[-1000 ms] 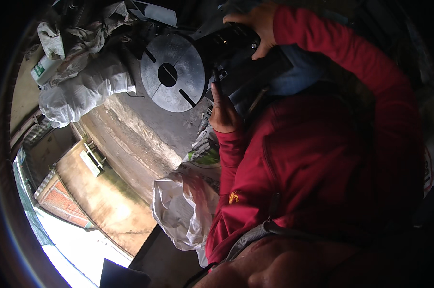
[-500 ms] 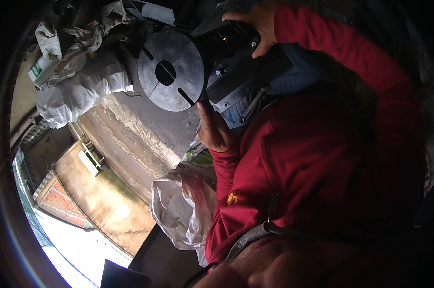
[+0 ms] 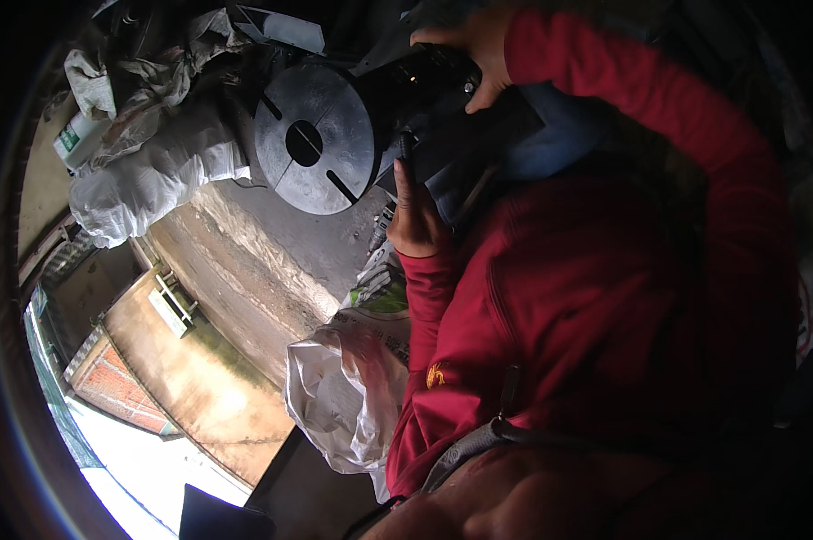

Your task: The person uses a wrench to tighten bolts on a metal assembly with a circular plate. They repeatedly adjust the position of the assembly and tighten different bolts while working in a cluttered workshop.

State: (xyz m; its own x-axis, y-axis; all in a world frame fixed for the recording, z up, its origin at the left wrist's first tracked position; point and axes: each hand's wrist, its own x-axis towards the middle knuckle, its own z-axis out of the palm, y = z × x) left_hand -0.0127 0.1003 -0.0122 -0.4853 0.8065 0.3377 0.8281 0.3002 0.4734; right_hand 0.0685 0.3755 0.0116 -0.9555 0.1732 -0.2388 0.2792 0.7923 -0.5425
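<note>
A round grey metal disc (image 3: 334,126) with a centre hole and two slots faces up, joined to a dark metal machine part (image 3: 433,135). My right hand (image 3: 487,54) grips the far end of that part, thumb and fingers spread around it, beside a small bolt (image 3: 468,88). My left hand (image 3: 415,220) is nearer me, its index finger stretched toward a short dark piece on the part's side, close to the disc's rim. The other left fingers look folded, and whether they hold anything is hidden. A shadowed wrench (image 3: 478,191) lies by my lap.
An open white sack (image 3: 334,396) stands on the floor nearby. White plastic sacking (image 3: 154,180) and a white container (image 3: 78,139) with a green label lie at the far left. A pale metal plate (image 3: 285,31) rests beyond the disc. A wall (image 3: 190,360) stands at the left.
My left hand has moved from the disc's rim to the right and slightly up, onto the side of the machine part. The disc and part have shifted slightly, with my right hand still gripping.
</note>
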